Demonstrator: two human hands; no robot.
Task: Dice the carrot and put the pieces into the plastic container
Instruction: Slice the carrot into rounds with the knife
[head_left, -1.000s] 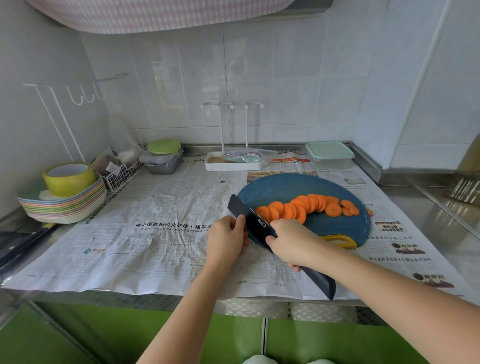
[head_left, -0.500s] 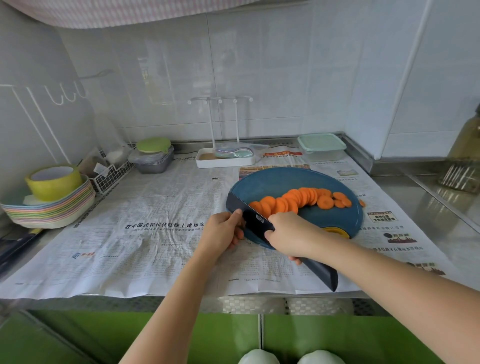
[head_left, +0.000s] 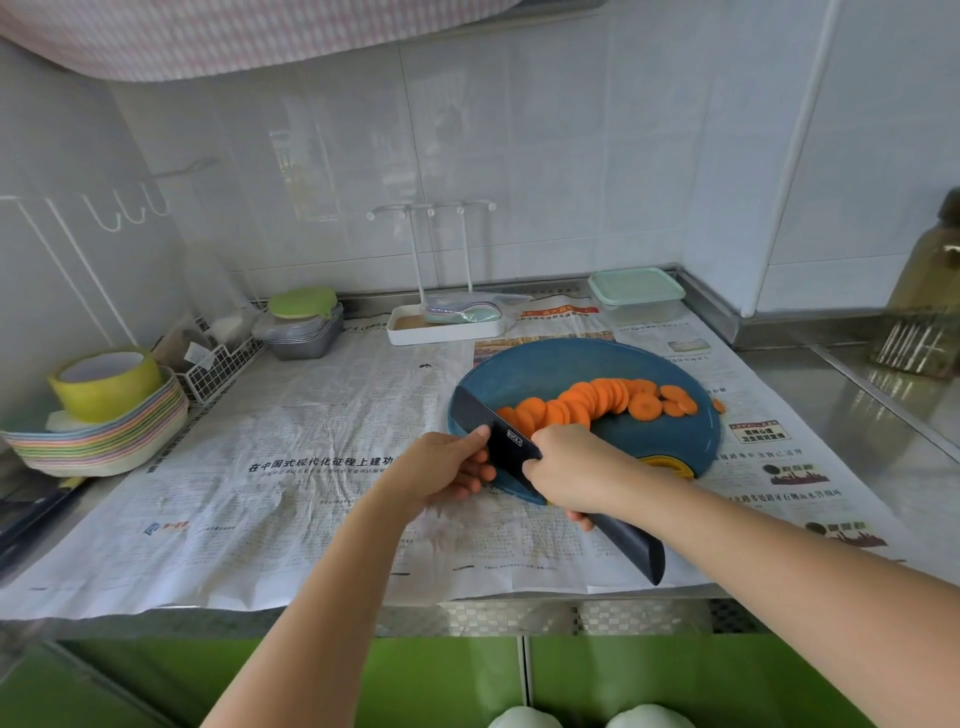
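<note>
Carrot rounds (head_left: 597, 402) lie on our board (head_left: 571, 364), undiced. Our right hand (head_left: 576, 467) grips the knife (head_left: 511, 444), our left hand (head_left: 441, 467) pinches it by the blade; crosscuts likely come next.

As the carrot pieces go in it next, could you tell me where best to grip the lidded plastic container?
Probably grip the plastic container across its two clear side walls, just under the mint lid, coming from the front: the wall stands close behind, and the lid's overhanging rim stops fingers slipping.
</note>
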